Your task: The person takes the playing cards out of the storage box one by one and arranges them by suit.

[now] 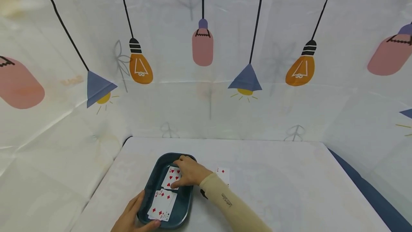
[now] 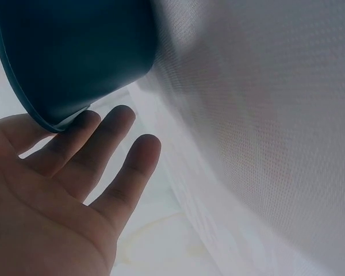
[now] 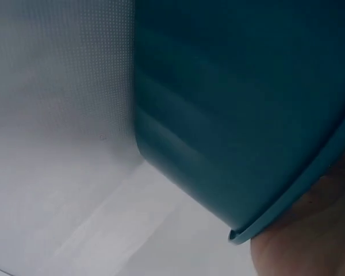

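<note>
A dark teal tray [image 1: 183, 210] stands on the white table with two groups of playing cards in it. The upper group shows a hearts card [image 1: 170, 177] on top; the lower one shows a diamonds card [image 1: 162, 203]. Around the near left corner rests my left hand [image 1: 130, 214], its fingers nearly straight against the outer side and its thumb by the near rim. My right hand [image 1: 190, 171] reaches over the far right rim, thumb on the hearts card's lower part and fingers at its far end; I cannot tell whether it grips the card.
Right of the tray, a two of diamonds [image 1: 224, 174] lies on the white table [image 1: 273, 189], partly behind the right sleeve [image 1: 226, 203]. A white sheet [image 1: 173, 110] printed with hanging lamps rises behind the table and along its left side.
</note>
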Action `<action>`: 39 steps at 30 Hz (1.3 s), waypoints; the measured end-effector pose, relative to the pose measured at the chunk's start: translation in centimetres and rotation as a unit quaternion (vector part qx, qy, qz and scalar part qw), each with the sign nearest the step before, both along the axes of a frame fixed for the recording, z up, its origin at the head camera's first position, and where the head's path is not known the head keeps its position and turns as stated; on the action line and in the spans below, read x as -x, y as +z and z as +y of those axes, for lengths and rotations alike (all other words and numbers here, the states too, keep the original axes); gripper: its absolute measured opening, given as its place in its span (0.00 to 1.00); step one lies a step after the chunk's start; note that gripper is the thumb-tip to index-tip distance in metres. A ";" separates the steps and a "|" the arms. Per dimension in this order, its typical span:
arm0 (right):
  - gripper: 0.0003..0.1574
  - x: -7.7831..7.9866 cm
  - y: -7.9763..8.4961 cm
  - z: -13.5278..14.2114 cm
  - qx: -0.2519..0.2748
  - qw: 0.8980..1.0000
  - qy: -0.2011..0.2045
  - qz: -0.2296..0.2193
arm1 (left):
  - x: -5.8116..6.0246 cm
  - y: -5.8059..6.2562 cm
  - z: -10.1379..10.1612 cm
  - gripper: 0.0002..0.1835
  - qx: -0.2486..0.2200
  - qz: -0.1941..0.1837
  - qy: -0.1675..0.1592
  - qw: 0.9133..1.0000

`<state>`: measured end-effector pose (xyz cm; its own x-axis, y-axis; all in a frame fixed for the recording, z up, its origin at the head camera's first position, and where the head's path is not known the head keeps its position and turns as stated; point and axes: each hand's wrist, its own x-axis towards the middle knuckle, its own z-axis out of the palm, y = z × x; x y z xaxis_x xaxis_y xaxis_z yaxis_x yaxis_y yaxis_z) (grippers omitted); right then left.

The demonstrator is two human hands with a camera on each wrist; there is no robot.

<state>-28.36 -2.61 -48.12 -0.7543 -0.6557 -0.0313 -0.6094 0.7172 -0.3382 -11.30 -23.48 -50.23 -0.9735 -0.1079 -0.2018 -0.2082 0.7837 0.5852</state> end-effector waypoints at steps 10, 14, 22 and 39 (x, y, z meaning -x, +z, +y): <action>0.56 0.5 -0.6 -0.7 -0.051 0.998 0.012 0.034 | 0.0 0.2 0.1 0.67 -0.005 -0.007 -0.001 1.000; 0.55 0.7 -0.5 -0.9 -0.060 0.997 0.013 0.038 | 0.0 0.2 0.1 0.67 -0.004 -0.008 0.002 1.000; 0.56 0.8 -0.5 -1.4 -0.080 0.995 0.014 0.049 | 0.0 0.1 0.1 0.67 -0.010 -0.008 0.003 1.000; 0.53 0.7 -0.8 -2.0 -0.102 0.993 -0.001 0.061 | -0.1 0.2 0.0 0.66 -0.009 0.003 -0.001 1.000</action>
